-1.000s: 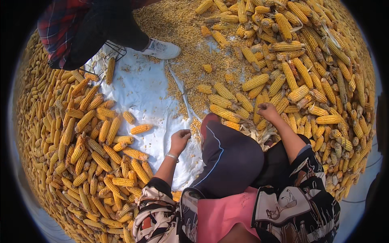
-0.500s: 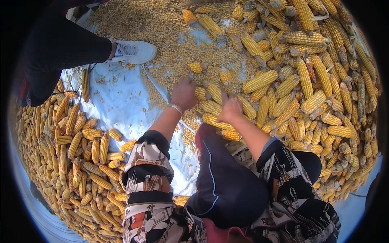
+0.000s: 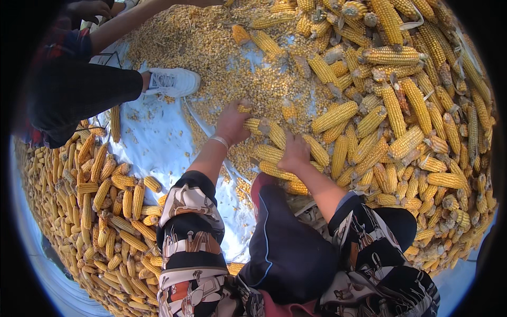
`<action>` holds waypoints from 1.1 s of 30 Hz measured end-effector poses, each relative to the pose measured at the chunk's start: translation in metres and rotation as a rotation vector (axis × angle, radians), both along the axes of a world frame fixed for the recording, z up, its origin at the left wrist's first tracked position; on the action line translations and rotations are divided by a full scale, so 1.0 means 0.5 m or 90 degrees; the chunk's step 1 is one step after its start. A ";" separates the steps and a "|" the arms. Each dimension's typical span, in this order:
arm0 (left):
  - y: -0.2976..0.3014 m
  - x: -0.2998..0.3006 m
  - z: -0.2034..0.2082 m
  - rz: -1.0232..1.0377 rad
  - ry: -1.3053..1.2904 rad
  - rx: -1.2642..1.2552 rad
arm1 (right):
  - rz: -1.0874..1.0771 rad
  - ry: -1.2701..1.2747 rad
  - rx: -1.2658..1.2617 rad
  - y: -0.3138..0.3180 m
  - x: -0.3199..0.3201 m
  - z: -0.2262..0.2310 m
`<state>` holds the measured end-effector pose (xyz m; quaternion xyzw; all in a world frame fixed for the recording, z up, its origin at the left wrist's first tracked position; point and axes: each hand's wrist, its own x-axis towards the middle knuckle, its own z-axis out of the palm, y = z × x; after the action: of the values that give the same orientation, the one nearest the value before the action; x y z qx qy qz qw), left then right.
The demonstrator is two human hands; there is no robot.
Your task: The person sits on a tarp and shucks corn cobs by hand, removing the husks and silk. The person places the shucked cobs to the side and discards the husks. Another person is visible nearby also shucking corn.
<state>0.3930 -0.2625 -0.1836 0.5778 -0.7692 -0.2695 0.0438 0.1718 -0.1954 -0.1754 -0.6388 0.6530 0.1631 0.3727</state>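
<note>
My left hand (image 3: 232, 125) is closed around a short yellow corn cob (image 3: 244, 109), mostly covered by the fingers. Just right of that hand another short cob (image 3: 256, 126) lies against its thumb side. My right hand (image 3: 296, 152) rests on several yellow cobs, its fingers apart and partly hidden behind the back of the hand. One long cob (image 3: 277, 135) lies by its index finger, and another cob (image 3: 269, 153) is beside its thumb. To its right a further cob (image 3: 316, 150) slants away.
A large heap of cobs (image 3: 404, 140) rises at the right, another heap (image 3: 113, 222) at the left. Loose kernels (image 3: 211, 50) cover the white sheet (image 3: 153, 124) ahead. A co-worker's white shoe (image 3: 174, 83) stands at upper left, with their arm (image 3: 127, 24) reaching across above.
My left hand has taken hold of the short cob that lay beyond its fingertips. My right index finger is less stretched out. The co-worker's arm has come into view at the top left.
</note>
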 end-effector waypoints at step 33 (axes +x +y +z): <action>0.021 -0.231 -0.063 0.620 0.925 0.592 | -0.553 -0.754 0.172 -0.191 -0.127 0.017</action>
<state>0.2773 -0.2521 -0.2151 0.4847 -0.0515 -0.7861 0.3801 0.1082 -0.2909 -0.1669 -0.2530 0.5105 -0.2912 0.7685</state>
